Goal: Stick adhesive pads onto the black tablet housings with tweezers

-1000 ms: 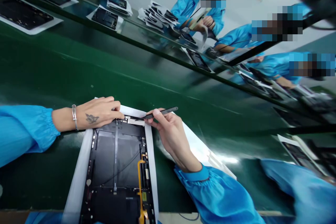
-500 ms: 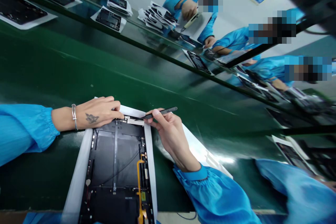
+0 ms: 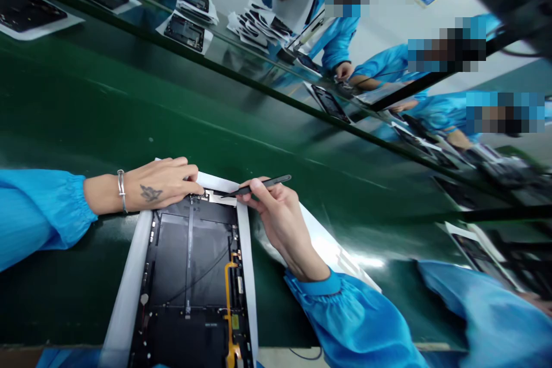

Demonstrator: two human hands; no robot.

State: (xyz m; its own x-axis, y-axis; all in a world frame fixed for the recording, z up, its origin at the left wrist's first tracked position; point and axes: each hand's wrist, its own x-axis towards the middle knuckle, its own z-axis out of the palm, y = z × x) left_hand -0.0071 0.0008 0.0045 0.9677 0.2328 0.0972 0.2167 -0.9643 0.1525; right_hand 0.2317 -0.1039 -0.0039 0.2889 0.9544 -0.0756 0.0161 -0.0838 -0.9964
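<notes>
Just tweezers (image 3: 263,187) at tablet chassis (image 3: 185,259)

Your left fingers (image 3: 190,175) are hiding the top corner of the open tablet (image 3: 190,264), and your right fingers (image 3: 263,191) are covering part of the tweezers (image 3: 273,183). Beside the tweezers' tip, the small part (image 3: 202,196) is showing too little detail to tell what it is. The picture's bottom edge is cutting off the tablet's lower end, and far to the tablet's right, another tablet (image 3: 478,256) is blurring into shadow.
</notes>
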